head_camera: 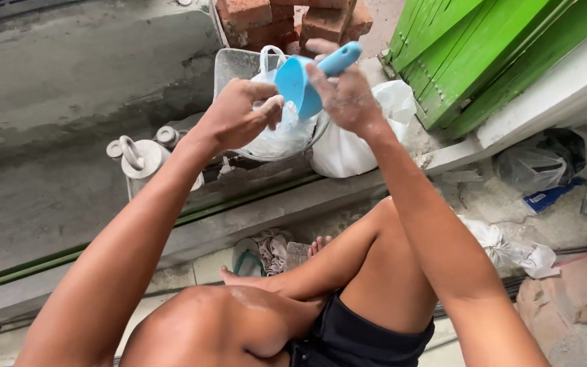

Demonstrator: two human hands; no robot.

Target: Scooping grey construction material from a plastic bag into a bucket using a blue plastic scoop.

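Note:
My right hand (pixel 342 92) grips the handle of a blue plastic scoop (pixel 300 81), its cup tipped down over a clear plastic bag (pixel 281 132) of white powder. My left hand (pixel 239 112) pinches the bag's rim next to the scoop. The bag sits inside a metal bowl (pixel 229 64) on a concrete ledge. Both hands are dusted with white powder. I am crouched, knees and bare feet below.
A second white bag (pixel 348 153) leans right of the bowl. A white plastic jug (pixel 143 160) stands left of it. Red bricks (pixel 293 20) are stacked behind. Green wooden boards (pixel 484 54) lean at right. Crumpled bags and paper sacks (pixel 545 166) litter the ground.

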